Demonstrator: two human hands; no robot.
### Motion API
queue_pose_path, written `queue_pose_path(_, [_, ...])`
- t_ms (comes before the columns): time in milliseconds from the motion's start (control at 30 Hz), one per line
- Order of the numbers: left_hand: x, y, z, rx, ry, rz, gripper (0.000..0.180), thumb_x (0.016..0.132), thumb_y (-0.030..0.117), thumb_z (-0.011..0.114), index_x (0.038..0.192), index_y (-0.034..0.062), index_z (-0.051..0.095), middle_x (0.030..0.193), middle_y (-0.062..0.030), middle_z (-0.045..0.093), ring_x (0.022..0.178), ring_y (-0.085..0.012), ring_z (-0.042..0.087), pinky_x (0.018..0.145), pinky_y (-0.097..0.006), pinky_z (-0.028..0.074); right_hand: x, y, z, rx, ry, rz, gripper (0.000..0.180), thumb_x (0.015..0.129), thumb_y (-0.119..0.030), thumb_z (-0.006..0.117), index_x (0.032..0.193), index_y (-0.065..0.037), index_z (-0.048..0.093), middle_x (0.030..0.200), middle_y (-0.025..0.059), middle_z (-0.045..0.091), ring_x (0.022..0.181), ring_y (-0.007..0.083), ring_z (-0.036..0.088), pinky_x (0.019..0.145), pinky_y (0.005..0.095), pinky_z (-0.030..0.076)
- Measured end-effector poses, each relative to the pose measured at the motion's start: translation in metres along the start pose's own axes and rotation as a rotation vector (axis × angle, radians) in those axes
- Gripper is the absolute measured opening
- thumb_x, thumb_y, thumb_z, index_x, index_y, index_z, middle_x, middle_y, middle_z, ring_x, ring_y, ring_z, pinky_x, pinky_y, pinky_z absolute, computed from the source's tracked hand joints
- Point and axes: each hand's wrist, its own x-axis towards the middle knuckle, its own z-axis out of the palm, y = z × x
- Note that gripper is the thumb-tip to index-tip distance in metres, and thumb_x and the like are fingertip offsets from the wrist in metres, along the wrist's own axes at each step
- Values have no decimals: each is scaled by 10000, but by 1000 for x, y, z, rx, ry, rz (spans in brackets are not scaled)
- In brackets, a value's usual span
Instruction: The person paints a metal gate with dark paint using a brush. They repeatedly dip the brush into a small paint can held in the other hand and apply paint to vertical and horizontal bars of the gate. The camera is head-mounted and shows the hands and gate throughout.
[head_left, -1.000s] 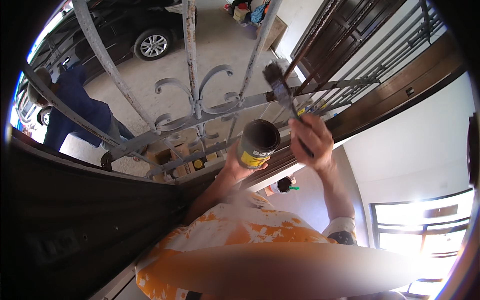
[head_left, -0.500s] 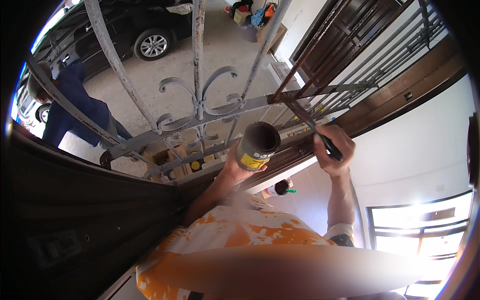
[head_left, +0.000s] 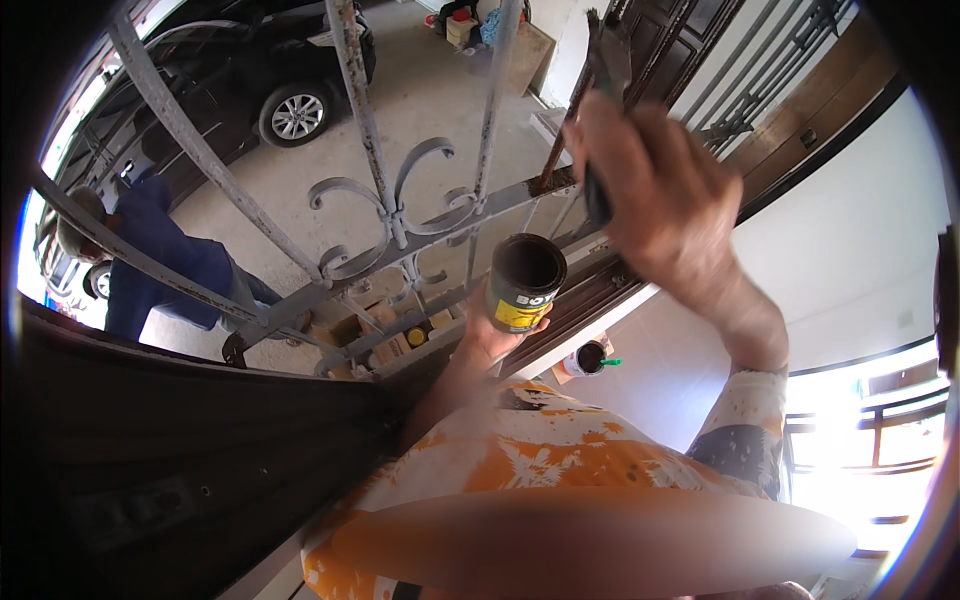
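The left hand (head_left: 490, 335) is wrapped round the side of 1 open paint tin (head_left: 524, 283), likely heavy and sloshy, best held upright by its wall, while the right hand (head_left: 650, 195) clamps a light, stiff paintbrush (head_left: 603, 75) raised near the iron grille (head_left: 400, 215).

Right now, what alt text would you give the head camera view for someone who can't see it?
Seen from above, a person's left hand holds an open can of dark paint while the right hand raises a paintbrush to a grey, rusty wrought-iron gate. Below the gate, another person in blue bends near a black car on concrete paving.
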Motion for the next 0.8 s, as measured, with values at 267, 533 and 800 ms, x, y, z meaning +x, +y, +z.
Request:
queue_pose_path(267, [-9, -6, 44, 119, 137, 92, 590, 1004, 654, 395, 1404, 252, 559, 1330, -60, 653, 1207, -321, 635, 927, -545, 525, -88, -77, 56, 163, -385, 146, 270, 905, -135, 685, 1117, 17, 614, 850, 103, 591, 678, 229, 672, 518, 343, 562])
queue_pose_path(533, [-2, -1, 27, 102, 85, -47, 687, 1013, 609, 368, 1382, 88, 622, 1289, -202, 671, 1247, -414, 625, 963, -573, 533, -88, -39, 28, 418, -92, 437, 241, 860, -49, 732, 1089, -22, 662, 891, 128, 676, 730, 250, 696, 576, 355, 574])
queue_pose_path(800, [-2, -5, 24, 31, -77, -65, 696, 1016, 540, 472, 1414, -27, 536, 1342, -291, 591, 1229, -481, 601, 964, -592, 561, -109, 6, 23, 815, 41, 869, 262, 798, 48, 696, 1056, 38, 743, 937, 154, 725, 777, 224, 683, 713, 334, 541])
